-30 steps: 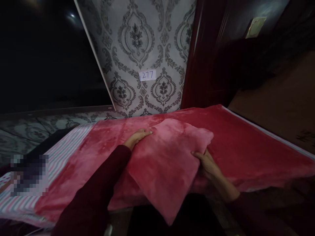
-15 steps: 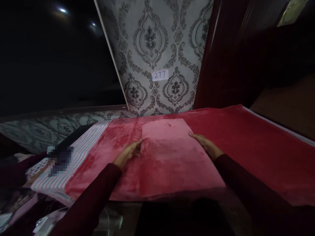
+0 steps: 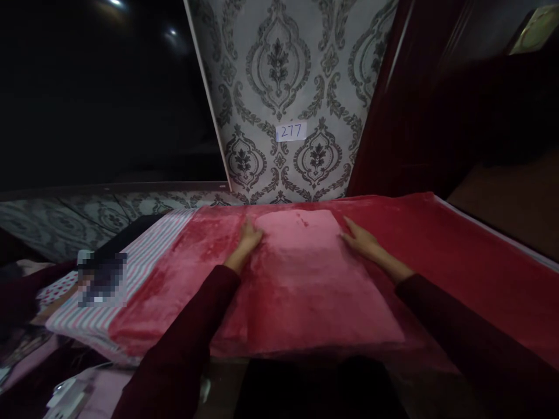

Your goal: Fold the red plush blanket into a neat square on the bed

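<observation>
Left of centre in the frame, rests the left hand [image 3: 250,234] by the upper left corner of a pink cloth [image 3: 301,279], with thumb and forefinger apart, not visibly gripping. Seems to be at the flattening step, with most of the spreading done. Calls next, by the look of it, for light outward strokes along both sides, without dragging the red cover [image 3: 437,250] underneath. Right of centre, brings the right hand [image 3: 363,240] in from the lower right of the frame, with thumb and forefinger spread wide by the upper right edge; too unclear there to tell touching from hovering. Clamped on nothing at either side, as far as visible.

Lies at the centre of the frame, on top of the red cover, reaching down to its near edge. At left, shows a deeper red strip along the lower half, blending softly into the cover. In the middle, looks plush, paler pink at the top and rosier below, with a faint crosswise crease and a small dark red mark near the top. At right, slants outward toward the lower right, smooth and fairly straight.
</observation>
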Available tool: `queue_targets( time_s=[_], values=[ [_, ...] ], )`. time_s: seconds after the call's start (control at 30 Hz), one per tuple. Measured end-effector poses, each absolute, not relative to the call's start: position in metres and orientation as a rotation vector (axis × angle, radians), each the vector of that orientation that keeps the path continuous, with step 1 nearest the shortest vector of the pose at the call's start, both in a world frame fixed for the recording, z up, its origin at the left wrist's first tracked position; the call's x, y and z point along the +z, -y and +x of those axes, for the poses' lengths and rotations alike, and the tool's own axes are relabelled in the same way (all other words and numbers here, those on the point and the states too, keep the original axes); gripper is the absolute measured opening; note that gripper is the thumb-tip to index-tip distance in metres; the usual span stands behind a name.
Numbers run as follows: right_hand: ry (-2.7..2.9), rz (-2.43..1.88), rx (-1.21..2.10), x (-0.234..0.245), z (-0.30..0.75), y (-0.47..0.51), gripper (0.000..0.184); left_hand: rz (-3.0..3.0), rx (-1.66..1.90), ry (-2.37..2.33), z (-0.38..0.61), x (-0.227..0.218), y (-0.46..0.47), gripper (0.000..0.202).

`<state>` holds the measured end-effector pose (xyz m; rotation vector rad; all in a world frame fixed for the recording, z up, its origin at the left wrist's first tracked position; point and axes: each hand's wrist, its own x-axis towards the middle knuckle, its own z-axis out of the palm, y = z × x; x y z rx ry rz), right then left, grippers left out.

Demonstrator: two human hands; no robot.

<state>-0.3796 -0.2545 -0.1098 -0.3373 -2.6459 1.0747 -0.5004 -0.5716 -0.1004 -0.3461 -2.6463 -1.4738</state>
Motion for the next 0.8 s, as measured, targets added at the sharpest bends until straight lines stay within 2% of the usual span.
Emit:
queue_targets(
  time_s=[0.07, 0.17, 0.3, 0.47, 0.67, 0.8],
  values=[
    [2.734, -0.114, 0.773, -0.091, -0.414, 0.282, 0.065, -0.361, -1.134, 2.775, -0.510, -0.083, 0.552, 0.065],
    [2.824, 0.150, 0.431, -0.080, -0.449, 0.339, 0.061, -0.463, -0.971, 2.822, -0.511, -0.075, 0.523, 0.055],
    [2.886, 0.110, 0.218, -0.112, -0.463, 0.387, 0.056, -0.508, -0.693, 2.870, -0.496, -0.105, 0.509, 0.055],
    [2.913, 0.068, 0.203, -0.146, -0.464, 0.373, 0.056, -0.562, -0.191, 2.909, -0.493, -0.133, 0.513, 0.060],
    [2.959, -0.310, 0.217, -0.138, -0.474, 0.316, 0.061, -0.559, -0.185, 2.925, -0.497, -0.129, 0.511, 0.060],
    [2.989, -0.523, 0.418, -0.141, -0.477, 0.296, 0.065, -0.535, -0.219, 2.959, -0.498, -0.129, 0.510, 0.061]
  ],
)
